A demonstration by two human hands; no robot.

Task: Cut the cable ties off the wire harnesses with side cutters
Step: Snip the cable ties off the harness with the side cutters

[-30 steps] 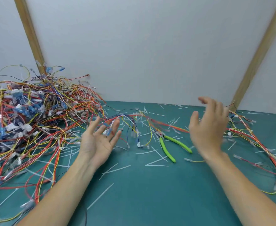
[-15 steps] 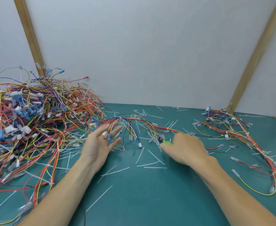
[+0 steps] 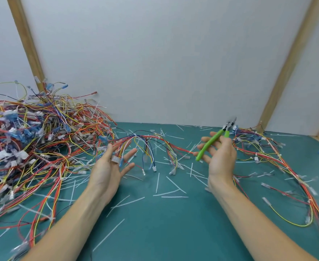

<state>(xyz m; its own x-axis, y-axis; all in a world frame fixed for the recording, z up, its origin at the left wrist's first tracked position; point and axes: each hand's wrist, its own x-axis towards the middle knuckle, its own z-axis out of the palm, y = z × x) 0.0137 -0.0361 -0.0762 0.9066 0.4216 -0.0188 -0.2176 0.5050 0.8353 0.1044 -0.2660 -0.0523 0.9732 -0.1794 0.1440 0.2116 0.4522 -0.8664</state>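
Observation:
My right hand [image 3: 219,159] holds the green-handled side cutters [image 3: 211,143] above the mat, palm up, jaws pointing up and away. My left hand [image 3: 110,166] lies palm up with spread fingers, and a white connector with wires from a harness [image 3: 147,142] rests across its fingers. That harness arches over the mat between my hands, its loose ends hanging down. A large tangled pile of wire harnesses [image 3: 32,140] fills the left side.
A second, smaller heap of harnesses [image 3: 267,153] spreads along the right of the green mat [image 3: 164,232]. Several cut white cable tie pieces [image 3: 166,193] litter the mat. A white wall with wooden posts [image 3: 27,44] stands behind.
My right hand dropped onto the side cutters on the mat, picked them up and raised them. The left hand stayed near the harness, now with a connector on its fingers.

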